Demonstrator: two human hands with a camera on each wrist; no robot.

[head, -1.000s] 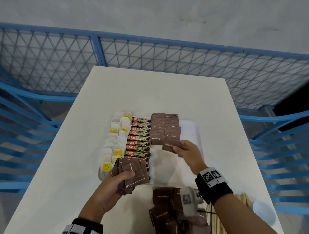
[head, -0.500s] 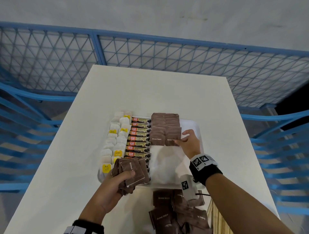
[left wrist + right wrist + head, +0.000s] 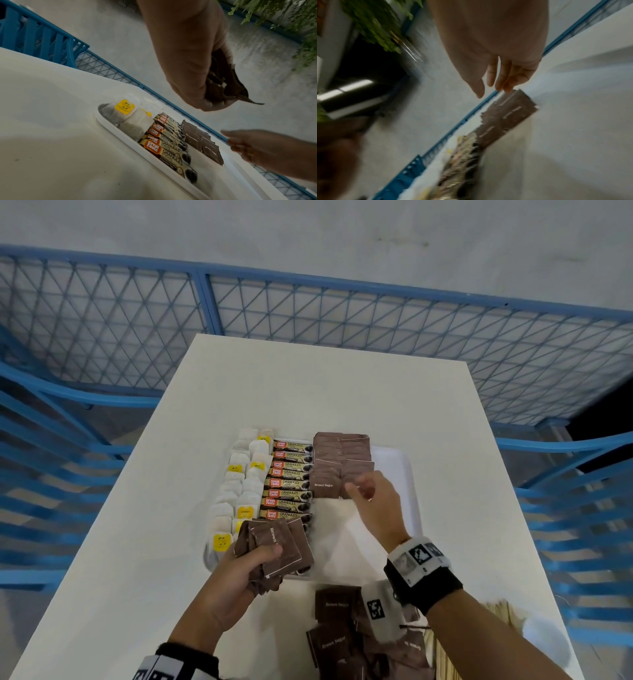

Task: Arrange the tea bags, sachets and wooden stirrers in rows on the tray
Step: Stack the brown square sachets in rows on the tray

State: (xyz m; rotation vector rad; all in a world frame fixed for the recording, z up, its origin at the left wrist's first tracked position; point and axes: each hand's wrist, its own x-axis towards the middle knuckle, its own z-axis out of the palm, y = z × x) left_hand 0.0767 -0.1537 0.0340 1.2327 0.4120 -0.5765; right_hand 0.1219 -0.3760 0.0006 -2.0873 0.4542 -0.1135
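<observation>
The right wrist view is motion-blurred, so sachet print is unreadable. The wooden stirrers (image 3: 442, 655) are mostly hidden behind the right forearm and cut off at the bottom edge.

White tray (image 3: 394, 463), white table (image 3: 308, 392), white tea bags (image 3: 239, 491) with yellow tags, gold and black coffee sticks (image 3: 289, 484) with red and orange labels, brown sugar sachets (image 3: 339, 460) with white words, blue fence (image 3: 308, 306) with criss-cross wire, black wristband (image 3: 423, 585) with black-and-white squares

A white table (image 3: 318, 392) stands inside blue mesh fencing (image 3: 342, 313), green foliage (image 3: 291, 20) beyond
</observation>
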